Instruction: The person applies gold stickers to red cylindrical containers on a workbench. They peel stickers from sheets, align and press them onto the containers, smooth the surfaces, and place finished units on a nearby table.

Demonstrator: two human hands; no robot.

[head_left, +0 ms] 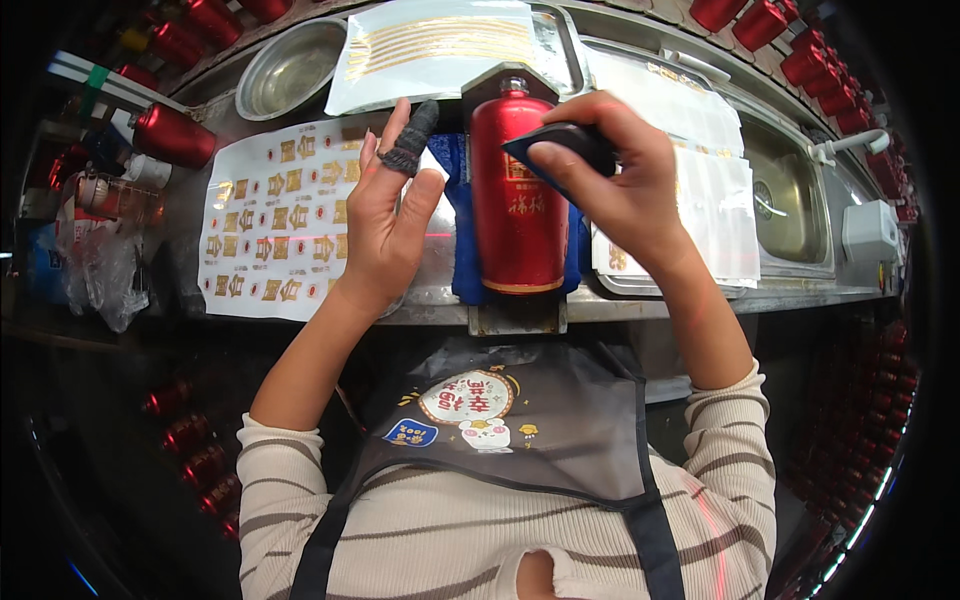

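Observation:
A glossy red bottle (515, 245) with gold decoration lies in front of me, neck pointing away, on a metal holder (515, 318) padded with blue cloth (466, 275). My right hand (645, 185) grips a dark scraper (580, 148) with a blue edge. That edge is at the bottle's upper right side, over part of the gold design. Left of the bottle, my left hand (385, 230) is raised with fingers extended and holds nothing. A dark grey cover (408, 145) wraps one of its fingers.
On the left lies a white sheet of gold and red decals (270, 222), below a steel bowl (292, 70). A sheet with gold strips (435, 50) is at the back. Stacked white sheets (725, 215) and a sink (798, 235) are on the right. Another red bottle (175, 135) lies far left.

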